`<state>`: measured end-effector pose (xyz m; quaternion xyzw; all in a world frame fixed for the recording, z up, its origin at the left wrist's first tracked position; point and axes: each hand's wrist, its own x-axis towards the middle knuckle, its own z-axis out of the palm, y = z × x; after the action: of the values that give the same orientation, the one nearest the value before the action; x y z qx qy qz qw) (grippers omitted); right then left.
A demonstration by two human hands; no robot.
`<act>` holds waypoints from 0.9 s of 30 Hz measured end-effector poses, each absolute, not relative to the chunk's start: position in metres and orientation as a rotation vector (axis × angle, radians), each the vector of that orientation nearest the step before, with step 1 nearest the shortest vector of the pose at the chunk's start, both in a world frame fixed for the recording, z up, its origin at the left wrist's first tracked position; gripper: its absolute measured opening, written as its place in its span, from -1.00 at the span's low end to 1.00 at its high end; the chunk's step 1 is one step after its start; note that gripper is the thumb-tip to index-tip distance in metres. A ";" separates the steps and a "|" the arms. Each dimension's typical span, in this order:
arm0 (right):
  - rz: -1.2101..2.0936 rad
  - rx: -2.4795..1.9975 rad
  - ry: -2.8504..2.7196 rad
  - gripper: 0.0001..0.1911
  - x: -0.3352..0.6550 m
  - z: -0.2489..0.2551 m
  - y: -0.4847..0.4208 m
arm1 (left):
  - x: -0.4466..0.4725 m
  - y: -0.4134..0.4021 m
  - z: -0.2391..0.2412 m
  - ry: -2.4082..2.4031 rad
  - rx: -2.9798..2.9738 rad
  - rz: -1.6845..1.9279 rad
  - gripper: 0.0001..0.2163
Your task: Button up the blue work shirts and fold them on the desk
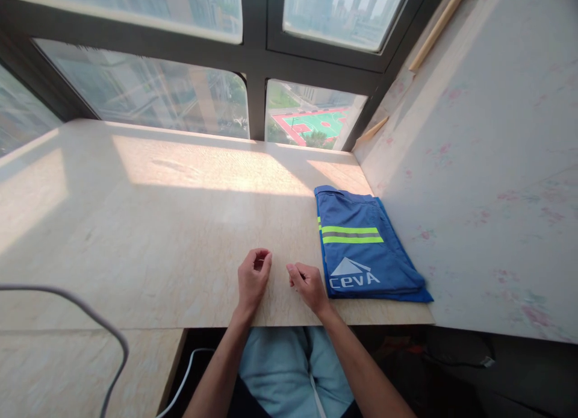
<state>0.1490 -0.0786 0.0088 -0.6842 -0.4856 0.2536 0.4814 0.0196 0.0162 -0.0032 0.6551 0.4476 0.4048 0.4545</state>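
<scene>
My left hand rests at the front of the stone-topped sill, its fingers curled round to meet the thumb. A small gap shows inside that curl, with nothing visible in it. A short way to the right, my right hand is closed in a loose fist, and nothing shows in it. Just beyond the right hand lies a folded blue garment with a yellow-green and grey reflective band and white "CEVA" lettering. Neither hand grips the garment.
A dark-framed window runs along the back of the sill. At the right stands a flower-patterned wall with peeling strips. A grey cable bends across the lower left, and a white cord hangs below the sill's front edge.
</scene>
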 end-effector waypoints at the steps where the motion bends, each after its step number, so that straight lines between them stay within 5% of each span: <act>1: 0.616 -1.668 -1.184 -0.45 0.149 0.008 -0.078 | 0.020 0.017 -0.003 1.114 1.649 0.993 -0.79; 16: 0.603 -1.650 -1.215 -0.42 0.149 0.005 -0.074 | 0.019 0.022 -0.002 1.194 1.745 0.907 -0.70; 27: 0.893 -1.480 -0.996 -0.37 0.155 0.025 -0.146 | 0.019 0.021 0.003 1.236 1.672 0.958 -0.73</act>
<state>0.1555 -0.1459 0.0246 -0.6233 -0.4195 0.3762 0.5423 0.0194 0.0206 0.0028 0.6651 0.4917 0.3810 0.4131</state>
